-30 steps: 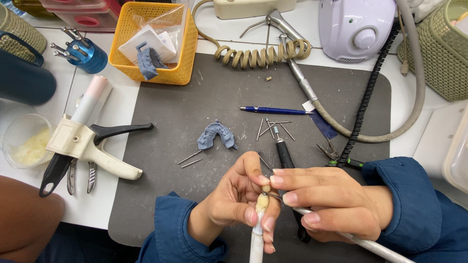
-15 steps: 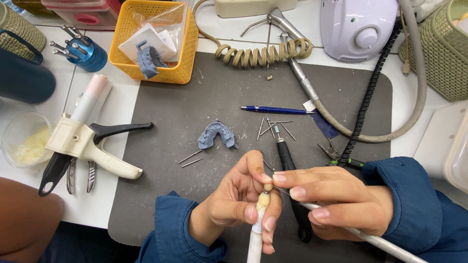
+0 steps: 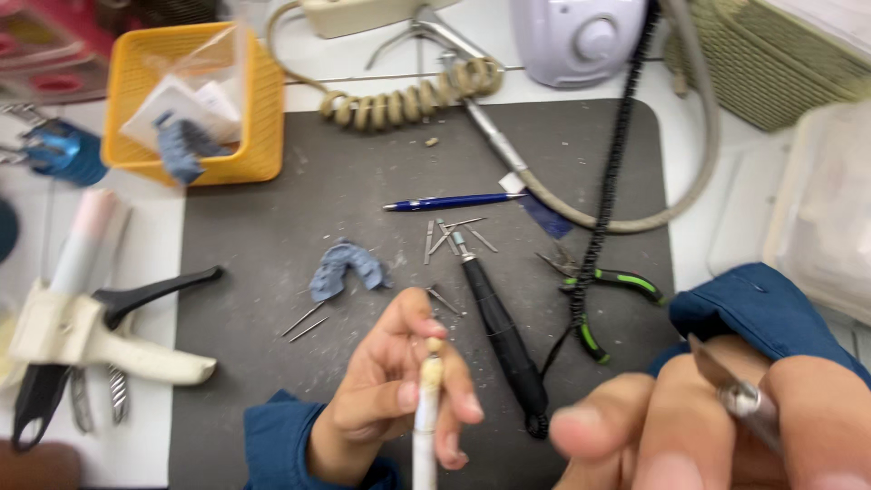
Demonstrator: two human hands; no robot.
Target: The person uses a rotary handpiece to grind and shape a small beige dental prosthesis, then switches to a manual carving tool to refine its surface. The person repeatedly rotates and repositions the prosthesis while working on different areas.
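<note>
My left hand [image 3: 392, 390] grips a thin white stick [image 3: 425, 426] upright, with a small cream-coloured piece [image 3: 435, 347] on its tip, held over the near edge of the dark grey mat [image 3: 272, 227]. My right hand [image 3: 717, 426] is close to the camera at the lower right, blurred, and pinches a slim metal blade tool [image 3: 726, 386]. The two hands are apart. A blue curved dental impression piece [image 3: 345, 266] lies on the mat just beyond my left hand, with thin metal pins beside it.
A black handpiece [image 3: 504, 331], green-handled pliers [image 3: 603, 295], a blue pen [image 3: 451, 201] and loose metal pins lie on the mat. A yellow basket [image 3: 259, 118] sits back left, a white dispensing gun [image 3: 100, 336] at left, a white machine [image 3: 581, 36] and coiled cord [image 3: 408, 100] behind.
My right hand has pulled away from the stick's tip toward the right and closer to the camera, taking the blade tool with it. The view has zoomed nearer.
</note>
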